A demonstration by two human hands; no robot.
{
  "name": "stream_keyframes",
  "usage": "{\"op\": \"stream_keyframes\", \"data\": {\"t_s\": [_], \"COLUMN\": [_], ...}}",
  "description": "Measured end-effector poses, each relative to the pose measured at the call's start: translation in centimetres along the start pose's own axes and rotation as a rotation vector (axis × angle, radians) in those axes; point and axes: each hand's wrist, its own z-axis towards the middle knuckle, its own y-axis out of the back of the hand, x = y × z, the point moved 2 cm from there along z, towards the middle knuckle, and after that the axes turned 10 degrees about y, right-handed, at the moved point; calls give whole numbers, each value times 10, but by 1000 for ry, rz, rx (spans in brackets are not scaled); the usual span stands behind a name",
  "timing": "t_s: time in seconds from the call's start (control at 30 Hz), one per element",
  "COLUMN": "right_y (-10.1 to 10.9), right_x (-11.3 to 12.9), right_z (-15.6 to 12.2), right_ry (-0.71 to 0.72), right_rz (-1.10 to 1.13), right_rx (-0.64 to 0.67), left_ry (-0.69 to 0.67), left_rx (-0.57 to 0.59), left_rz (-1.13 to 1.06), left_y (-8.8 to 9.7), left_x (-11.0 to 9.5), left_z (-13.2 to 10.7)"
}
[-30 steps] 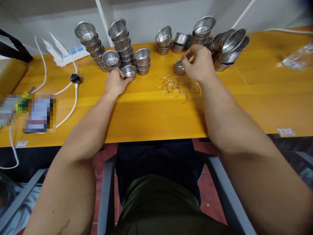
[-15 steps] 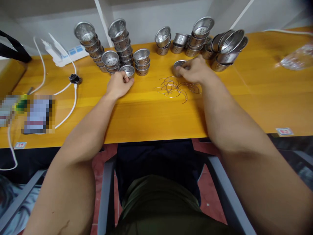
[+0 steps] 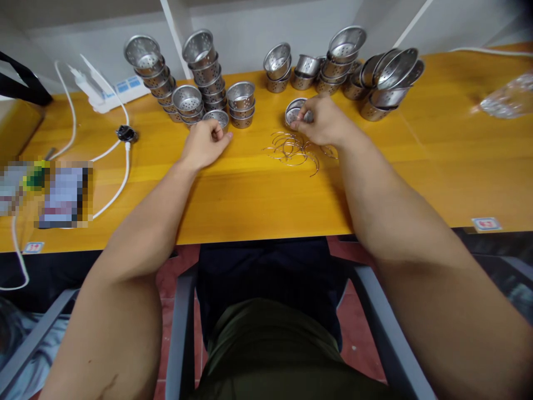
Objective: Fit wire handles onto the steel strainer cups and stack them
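Observation:
Small perforated metal cups stand on the wooden table. My left hand (image 3: 205,143) rests just in front of one cup (image 3: 219,117) on the left; its fingers are loosely curled beside the rim and the thumb is held apart. Part of that cup is hidden behind the fingers. With thumb and fingertips, my right hand (image 3: 323,121) grips the near right rim of another cup (image 3: 291,110), which is slightly tilted. Below that hand lies a loose pile of thin curved wires (image 3: 292,150).
Stacked cups (image 3: 209,75) rise at the back left, with a shorter stack (image 3: 242,105) beside them. More cups (image 3: 345,53) crowd the back right. A power strip (image 3: 120,94), white cables and a phone (image 3: 62,194) lie left. Clear plastic (image 3: 508,99) sits far right.
My right hand has shifted a little left, and the cup in its fingers has moved left with it. My left thumb has spread slightly away from its fingers.

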Motion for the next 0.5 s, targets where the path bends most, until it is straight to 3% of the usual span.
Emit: {"op": "stream_keyframes", "data": {"t_s": [0.17,0.37,0.5], "right_y": [-11,-49,-60], "right_x": [13,54,72], "right_z": [0,-3,-9], "right_ry": [129,325,407], "right_rz": [105,393,466], "right_rx": [-120,-135,-176], "left_ry": [-184,-460,-488], "left_rx": [16,84,117], "left_rz": [-81,-131,-111], "left_y": [-4,-22,-28], "left_x": [-3,-13,-9], "left_z": [-4,-9,-4]}}
